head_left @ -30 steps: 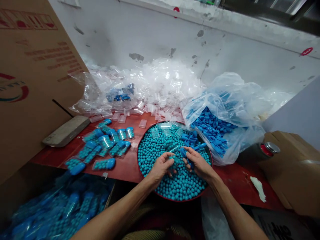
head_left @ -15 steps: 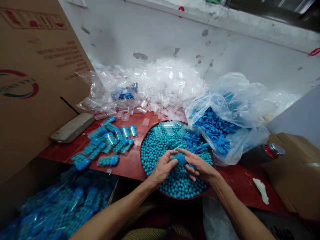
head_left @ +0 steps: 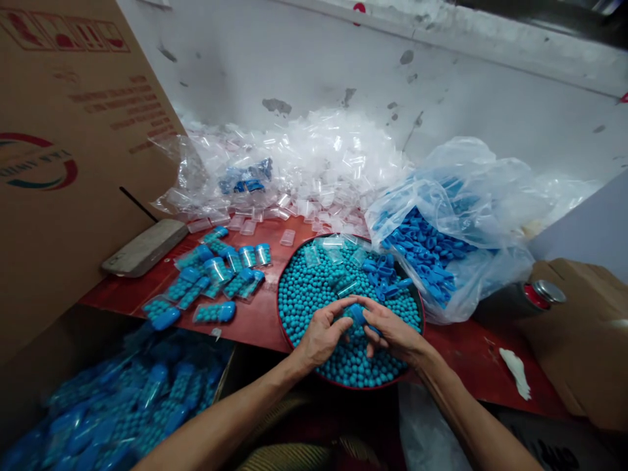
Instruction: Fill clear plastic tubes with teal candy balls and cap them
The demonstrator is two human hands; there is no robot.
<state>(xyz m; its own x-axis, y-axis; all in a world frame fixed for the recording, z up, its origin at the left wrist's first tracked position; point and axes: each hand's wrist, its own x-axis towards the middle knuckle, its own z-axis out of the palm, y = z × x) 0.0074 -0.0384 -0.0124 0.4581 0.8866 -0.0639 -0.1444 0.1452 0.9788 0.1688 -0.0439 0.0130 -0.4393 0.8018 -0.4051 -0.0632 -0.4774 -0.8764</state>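
Observation:
My left hand (head_left: pixel 320 335) and my right hand (head_left: pixel 392 332) meet over a round red-rimmed tub (head_left: pixel 281 320) filled with teal balls (head_left: pixel 304 288). Between them is a blue cap (head_left: pixel 358 314) on a small clear container, whose body is mostly hidden by my fingers. The left fingers are closed around the container. My right thumb and fingers press at the cap, with another bit of blue showing under them. On the balls lie a few clear empty containers (head_left: pixel 334 250) and a cluster of blue caps (head_left: pixel 383 275).
Filled, blue-capped containers (head_left: pixel 216 269) lie left on the red table (head_left: pixel 265 307); more fill a box (head_left: pixel 132 405) below. Clear containers (head_left: pixel 318 157) are heaped behind. Right stand a bag of blue caps (head_left: pixel 426 255), a flask (head_left: pixel 540 294) and a carton (head_left: pixel 579 327).
My fingertips have drawn together over the blue cap, and the right index finger has bent in closer to the left hand. The view has shifted slightly.

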